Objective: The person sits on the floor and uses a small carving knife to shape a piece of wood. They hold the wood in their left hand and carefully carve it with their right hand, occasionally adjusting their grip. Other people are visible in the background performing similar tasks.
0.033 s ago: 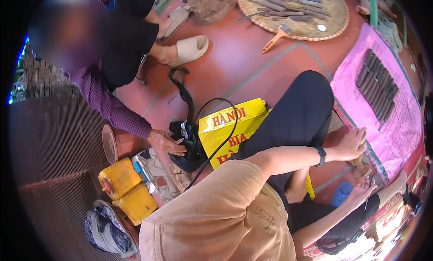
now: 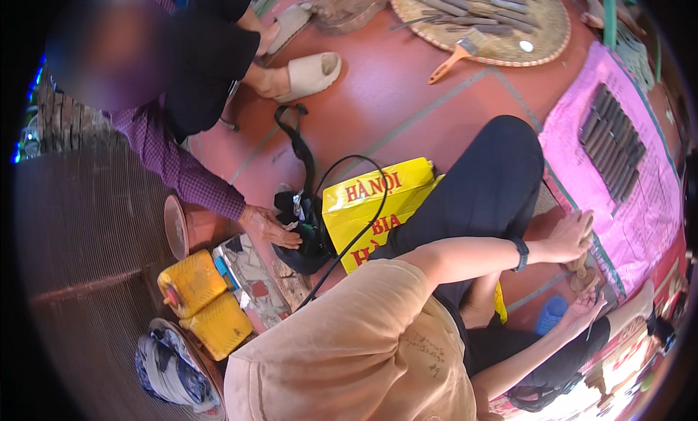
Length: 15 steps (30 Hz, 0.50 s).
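Note:
My left hand [image 2: 571, 235], with a dark band on its wrist, is closed around a tan, rounded thing that its fingers largely hide. Beneath it, more tan lumpy pieces [image 2: 579, 279] show beside the sack's edge. A short way nearer, my right hand [image 2: 584, 305] has its fingers curled together near a thin dark strip; what exactly it grips is too small to make out. A blue perforated cup [image 2: 552, 314] stands on the floor beside my right hand. The pink sack [image 2: 563, 148] spreads just beyond my left hand, with rows of dark brown sticks [image 2: 613, 145] on it.
At left, another person's hand [image 2: 269, 228] touches a black bag [image 2: 305, 257] with a cable. A yellow printed sheet [image 2: 374, 203] lies by my knee. A round woven tray [image 2: 552, 39] holds sticks beside a paintbrush [image 2: 452, 61]. Yellow jugs [image 2: 193, 283] and a pot [image 2: 174, 228] stand left.
The view has shifted slightly, so the tray and sack appear a little farther right. Both my hands keep nearly the same pose, and the other person's hand stays at the bag.

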Each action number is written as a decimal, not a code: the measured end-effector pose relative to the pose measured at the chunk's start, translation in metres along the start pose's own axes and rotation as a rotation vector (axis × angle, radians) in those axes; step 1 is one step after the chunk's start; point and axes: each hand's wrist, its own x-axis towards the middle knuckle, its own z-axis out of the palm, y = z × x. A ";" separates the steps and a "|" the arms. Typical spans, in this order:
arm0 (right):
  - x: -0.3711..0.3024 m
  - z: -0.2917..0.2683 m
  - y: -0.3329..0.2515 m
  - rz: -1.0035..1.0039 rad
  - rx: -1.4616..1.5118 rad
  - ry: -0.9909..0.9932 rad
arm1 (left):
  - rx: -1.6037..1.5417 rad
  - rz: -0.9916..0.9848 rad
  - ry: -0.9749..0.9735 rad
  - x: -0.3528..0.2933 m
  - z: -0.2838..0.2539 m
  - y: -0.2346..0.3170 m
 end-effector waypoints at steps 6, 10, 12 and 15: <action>0.017 -0.014 0.002 0.038 0.159 -0.017 | 0.038 -0.009 0.063 0.003 0.014 -0.006; 0.016 -0.021 0.001 0.098 0.273 -0.146 | 0.056 -0.043 0.037 0.003 0.012 0.000; 0.018 -0.025 0.000 0.146 0.303 -0.251 | 0.039 -0.047 0.020 0.002 0.011 -0.002; 0.016 -0.030 0.004 0.119 0.284 -0.223 | 0.019 -0.071 -0.002 0.000 0.006 0.000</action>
